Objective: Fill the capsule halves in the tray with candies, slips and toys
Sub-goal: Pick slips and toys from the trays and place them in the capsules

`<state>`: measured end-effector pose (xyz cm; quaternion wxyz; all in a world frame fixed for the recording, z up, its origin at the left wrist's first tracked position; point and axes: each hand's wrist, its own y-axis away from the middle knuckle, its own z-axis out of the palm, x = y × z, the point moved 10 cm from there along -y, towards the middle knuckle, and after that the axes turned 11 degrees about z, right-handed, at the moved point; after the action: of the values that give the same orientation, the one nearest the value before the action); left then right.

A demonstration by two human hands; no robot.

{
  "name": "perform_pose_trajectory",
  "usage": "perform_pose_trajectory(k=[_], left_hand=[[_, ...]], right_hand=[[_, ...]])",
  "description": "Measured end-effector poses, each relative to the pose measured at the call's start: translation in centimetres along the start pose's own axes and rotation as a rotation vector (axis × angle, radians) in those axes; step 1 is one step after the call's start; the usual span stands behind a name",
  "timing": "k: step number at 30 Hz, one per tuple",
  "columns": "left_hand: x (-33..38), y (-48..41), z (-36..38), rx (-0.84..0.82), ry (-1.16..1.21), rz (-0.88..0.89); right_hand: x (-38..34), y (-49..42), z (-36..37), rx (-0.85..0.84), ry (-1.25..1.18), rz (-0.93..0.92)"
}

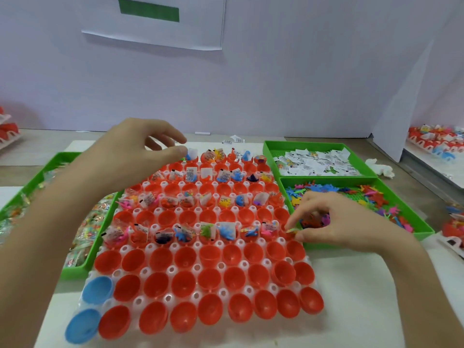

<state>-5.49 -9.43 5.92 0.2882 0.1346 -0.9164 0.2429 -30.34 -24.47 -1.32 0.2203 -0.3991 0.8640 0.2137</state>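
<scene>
Centrally, the white tray (175, 270) held rows of red capsule halves (209, 254), with alternate upper rows already filled. At upper left, the left hand (130, 151) hovered half-open, fingers loosely curled. At the tray's right edge, the right hand (334, 222) pinched a small yellow-green piece (291, 231), with toys (313, 221) bunched under its curled fingers.

Candy bin (73, 272) left of capsule tray (196, 267)

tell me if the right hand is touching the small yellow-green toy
Touching. The head view shows the right hand pinching the yellow-green toy between its fingers.
</scene>
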Motion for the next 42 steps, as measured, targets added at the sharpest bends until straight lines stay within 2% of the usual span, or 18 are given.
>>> perform_pose_trajectory(k=[8,25,35,42], left_hand=[[0.3,-0.6,0.7,-0.020,-0.001,0.014],[0.1,-0.9,0.3,0.012,-0.039,0.047],[0.2,-0.9,0.4,0.002,-0.042,0.051],[-0.2,-1.0,-0.4,0.029,-0.050,0.060]], right_hand=[[0.3,-0.5,0.7,0.014,0.070,0.036],[-0.2,-0.3,-0.7,0.092,-0.092,-0.006],[0.0,-0.6,0.8,0.016,0.009,0.030],[-0.1,-0.3,-0.5,0.074,-0.075,0.004]])
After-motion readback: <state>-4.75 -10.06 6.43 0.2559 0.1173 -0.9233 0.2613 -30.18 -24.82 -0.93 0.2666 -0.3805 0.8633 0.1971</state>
